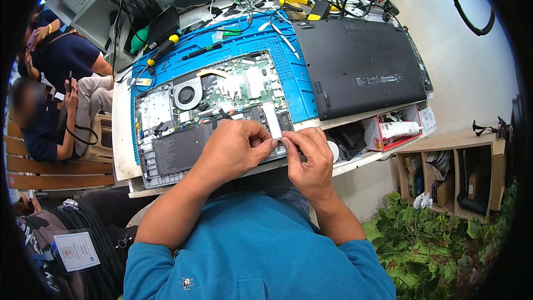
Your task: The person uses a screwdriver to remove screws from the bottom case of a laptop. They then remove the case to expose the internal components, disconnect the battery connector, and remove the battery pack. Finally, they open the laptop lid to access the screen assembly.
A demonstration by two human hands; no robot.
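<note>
An opened laptop base lies before me, its green circuit board, round fan and long black battery exposed. Over its near right part my two hands meet. Thumb and finger of my left hand are pinched together, as are those of my right hand, on either side of a tiny dark spot. Whatever lies between the fingertips is too small to name. Just beyond them is a flat white strip, beside the laptop's speaker.
The laptop rests on a blue repair mat. A black laptop bottom cover lies at the right. Behind are a screwdriver, yellow-handled pliers and tangled cables. A red-and-white box is below the cover; people sit at the left.
</note>
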